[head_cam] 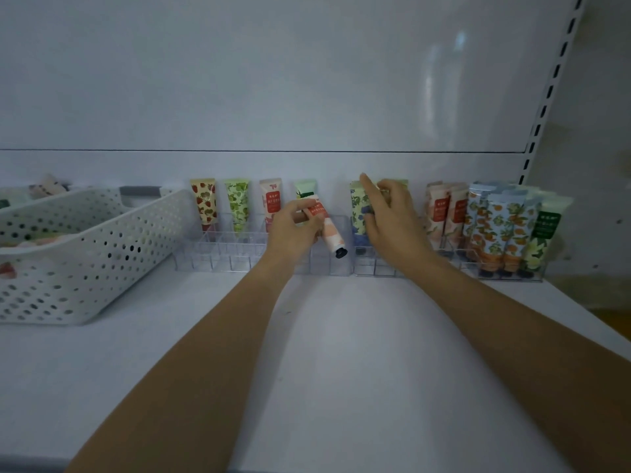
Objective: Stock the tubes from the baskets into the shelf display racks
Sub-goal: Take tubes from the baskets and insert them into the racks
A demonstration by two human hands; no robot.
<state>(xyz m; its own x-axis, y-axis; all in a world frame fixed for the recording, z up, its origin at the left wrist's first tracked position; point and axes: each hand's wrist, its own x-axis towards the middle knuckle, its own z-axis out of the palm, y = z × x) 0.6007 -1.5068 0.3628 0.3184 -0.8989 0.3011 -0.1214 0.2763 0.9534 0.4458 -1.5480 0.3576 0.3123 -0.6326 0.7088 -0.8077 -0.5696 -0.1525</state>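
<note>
A peach-patterned tube [330, 235] with a black cap is gripped in the left hand [293, 230] and is tilted, cap down and to the right, above a clear compartmented rack [222, 256] on the white shelf [341, 336]. A strawberry tube [204, 203] and a green grape tube [237, 204] are stood upright in that rack's back row. A blueberry tube [358, 203] in the neighbouring rack [375, 269] is touched by the right hand [389, 220]; whether it is gripped cannot be told. A white perforated basket [102, 240] is set at the left
</note>
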